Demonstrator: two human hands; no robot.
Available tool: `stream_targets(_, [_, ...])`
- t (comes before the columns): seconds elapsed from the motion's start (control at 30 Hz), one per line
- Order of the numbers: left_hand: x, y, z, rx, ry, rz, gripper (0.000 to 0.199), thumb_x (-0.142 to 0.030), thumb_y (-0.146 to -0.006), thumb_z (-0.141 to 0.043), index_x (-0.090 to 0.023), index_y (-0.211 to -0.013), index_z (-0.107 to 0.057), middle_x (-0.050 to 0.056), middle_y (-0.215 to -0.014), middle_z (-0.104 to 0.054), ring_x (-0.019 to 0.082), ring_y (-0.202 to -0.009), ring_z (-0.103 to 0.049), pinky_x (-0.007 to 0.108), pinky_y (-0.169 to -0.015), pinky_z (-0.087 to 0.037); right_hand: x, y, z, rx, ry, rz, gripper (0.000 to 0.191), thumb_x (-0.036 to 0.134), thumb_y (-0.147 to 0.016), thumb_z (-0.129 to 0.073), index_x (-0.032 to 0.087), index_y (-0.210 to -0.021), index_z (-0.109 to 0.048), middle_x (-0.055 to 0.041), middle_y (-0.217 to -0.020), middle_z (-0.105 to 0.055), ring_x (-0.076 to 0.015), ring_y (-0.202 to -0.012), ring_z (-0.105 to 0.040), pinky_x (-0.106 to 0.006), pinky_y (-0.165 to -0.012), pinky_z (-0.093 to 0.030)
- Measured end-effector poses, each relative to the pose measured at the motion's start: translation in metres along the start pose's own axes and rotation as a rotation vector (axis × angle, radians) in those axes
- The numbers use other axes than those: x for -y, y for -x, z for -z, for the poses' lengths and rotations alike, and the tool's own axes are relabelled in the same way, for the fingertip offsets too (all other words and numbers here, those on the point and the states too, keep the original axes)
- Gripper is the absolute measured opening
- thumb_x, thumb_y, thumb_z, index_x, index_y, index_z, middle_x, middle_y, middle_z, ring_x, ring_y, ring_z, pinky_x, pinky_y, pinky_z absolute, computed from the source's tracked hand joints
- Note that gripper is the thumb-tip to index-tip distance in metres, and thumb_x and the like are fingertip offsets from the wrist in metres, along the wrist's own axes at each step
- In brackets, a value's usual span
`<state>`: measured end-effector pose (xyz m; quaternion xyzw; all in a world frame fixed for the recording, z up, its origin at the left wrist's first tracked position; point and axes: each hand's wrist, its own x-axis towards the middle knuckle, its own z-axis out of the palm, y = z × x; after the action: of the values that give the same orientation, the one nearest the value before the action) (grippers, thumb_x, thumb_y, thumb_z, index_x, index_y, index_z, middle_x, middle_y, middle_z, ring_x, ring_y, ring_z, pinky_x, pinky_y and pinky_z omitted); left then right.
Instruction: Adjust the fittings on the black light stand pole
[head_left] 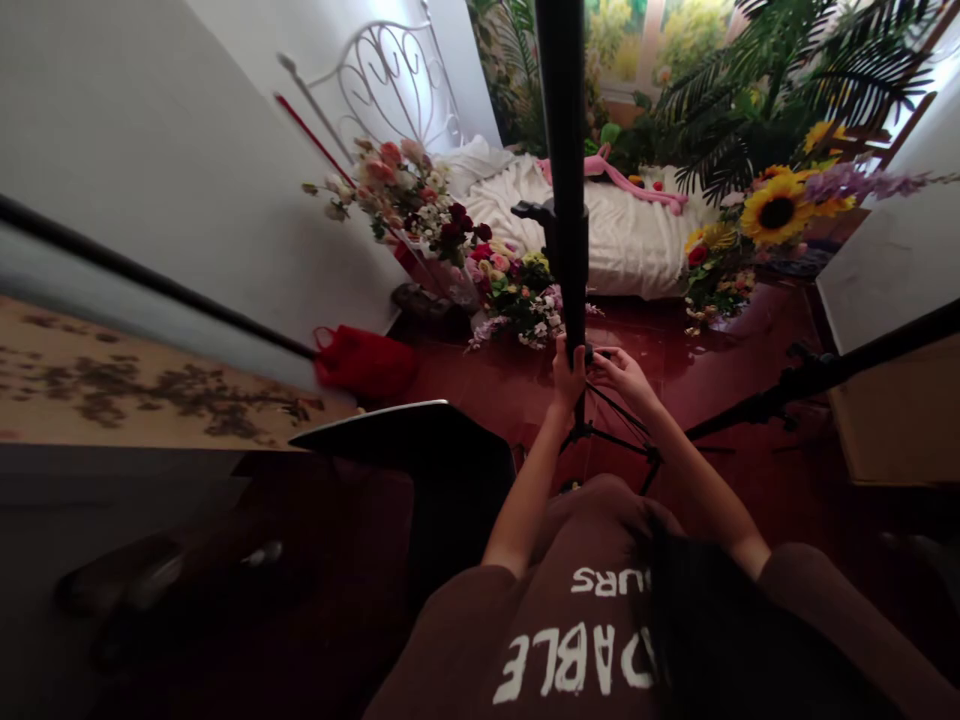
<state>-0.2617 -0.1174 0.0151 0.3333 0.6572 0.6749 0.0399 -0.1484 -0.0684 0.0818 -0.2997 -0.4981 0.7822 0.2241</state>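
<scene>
Straight ahead of me a black light stand (571,250) rises upright, its pole running out past the top of the view. My left hand (568,378) is wrapped around the pole low down. Beside it, my right hand (621,374) has its fingers pinched at a small dark knob (588,354) on the pole's right side. Below both hands the stand's thin legs (619,440) spread toward the red floor. A second clamp lever (529,211) juts left from the pole higher up.
Artificial flowers (517,280) and a bed with white cloth (630,245) lie beyond the stand. Sunflowers (776,210) stand right. Another black pole (757,400) slants in from the right. A red bag (366,362) and a dark panel (442,450) are on my left.
</scene>
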Motion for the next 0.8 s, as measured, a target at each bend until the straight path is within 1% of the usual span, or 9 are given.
stream_targets(0.17, [0.002, 0.001, -0.001, -0.011, 0.028, 0.004, 0.059, -0.075, -0.086, -0.04, -0.02, -0.105, -0.055, 0.001, -0.074, -0.059, 0.014, -0.064, -0.056, 0.027, -0.065, -0.046, 0.003, 0.009, 0.0, -0.038, -0.158, -0.14, 0.025, 0.043, -0.087, -0.068, 0.022, -0.096, -0.055, -0.0002, -0.076, -0.072, -0.0119, -0.061, -0.071, -0.021, -0.06, -0.06])
stream_targets(0.27, [0.002, 0.001, -0.001, -0.009, 0.036, -0.007, 0.057, -0.073, -0.087, -0.041, -0.02, -0.105, -0.055, 0.002, -0.077, -0.06, 0.014, -0.067, -0.056, 0.027, -0.068, -0.047, 0.006, 0.011, 0.001, -0.072, -0.244, -0.247, 0.025, 0.045, -0.092, -0.062, 0.021, -0.091, -0.056, -0.0012, -0.07, -0.069, -0.0108, -0.054, -0.067, -0.019, -0.056, -0.058])
stream_targets(0.33, [0.002, 0.001, -0.002, -0.013, 0.037, -0.007, 0.058, -0.073, -0.087, -0.042, -0.02, -0.106, -0.055, 0.003, -0.079, -0.06, 0.014, -0.068, -0.056, 0.027, -0.068, -0.047, 0.01, 0.01, 0.003, -0.054, -0.275, -0.317, 0.029, 0.047, -0.092, -0.061, 0.019, -0.085, -0.057, -0.0019, -0.065, -0.066, -0.0095, -0.051, -0.063, -0.017, -0.051, -0.056])
stream_targets(0.37, [0.002, 0.001, -0.002, -0.017, 0.038, -0.006, 0.058, -0.073, -0.087, -0.042, -0.02, -0.107, -0.055, 0.003, -0.079, -0.06, 0.014, -0.069, -0.056, 0.027, -0.068, -0.047, 0.012, 0.009, 0.004, -0.02, -0.279, -0.344, 0.031, 0.048, -0.091, -0.062, 0.018, -0.083, -0.057, -0.0022, -0.065, -0.065, -0.0092, -0.05, -0.062, -0.016, -0.05, -0.055])
stream_targets(0.47, [0.003, 0.001, -0.002, -0.02, 0.04, -0.002, 0.058, -0.074, -0.086, -0.042, -0.021, -0.106, -0.055, 0.002, -0.077, -0.059, 0.014, -0.066, -0.055, 0.027, -0.067, -0.046, 0.02, 0.004, 0.009, 0.103, -0.265, -0.373, 0.031, 0.045, -0.088, -0.065, 0.016, -0.079, -0.058, -0.002, -0.062, -0.062, -0.0087, -0.049, -0.058, -0.015, -0.048, -0.054])
stream_targets(0.57, [0.005, 0.0, -0.002, -0.013, 0.04, 0.011, 0.06, -0.075, -0.086, -0.042, -0.021, -0.108, -0.056, 0.002, -0.077, -0.059, 0.014, -0.066, -0.054, 0.027, -0.067, -0.046, 0.024, -0.002, 0.012, 0.174, -0.255, -0.384, 0.026, 0.037, -0.088, -0.065, 0.015, -0.075, -0.058, -0.0004, -0.058, -0.059, -0.0078, -0.048, -0.055, -0.014, -0.047, -0.052])
stream_targets(0.63, [0.006, 0.0, -0.002, -0.01, 0.032, 0.02, 0.061, -0.075, -0.085, -0.043, -0.021, -0.11, -0.056, 0.002, -0.078, -0.059, 0.014, -0.066, -0.054, 0.028, -0.068, -0.046, 0.025, -0.005, 0.013, 0.186, -0.233, -0.367, 0.024, 0.035, -0.087, -0.066, 0.016, -0.074, -0.057, 0.0003, -0.056, -0.058, -0.0082, -0.048, -0.054, -0.015, -0.046, -0.052])
stream_targets(0.7, [0.006, -0.001, -0.003, -0.013, 0.025, 0.02, 0.061, -0.075, -0.085, -0.044, -0.021, -0.109, -0.056, 0.003, -0.078, -0.059, 0.014, -0.066, -0.054, 0.028, -0.068, -0.046, 0.024, -0.006, 0.014, 0.163, -0.231, -0.358, 0.023, 0.033, -0.086, -0.067, 0.017, -0.072, -0.057, 0.0004, -0.057, -0.058, -0.0088, -0.048, -0.054, -0.017, -0.046, -0.052])
stream_targets(0.8, [0.004, -0.001, -0.003, -0.016, 0.026, 0.018, 0.059, -0.074, -0.086, -0.044, -0.021, -0.106, -0.057, 0.001, -0.074, -0.058, 0.013, -0.063, -0.052, 0.026, -0.065, -0.045, 0.026, -0.006, 0.014, 0.115, -0.28, -0.414, 0.02, 0.029, -0.086, -0.066, 0.017, -0.072, -0.057, -0.0006, -0.059, -0.06, -0.0084, -0.05, -0.055, -0.016, -0.048, -0.053])
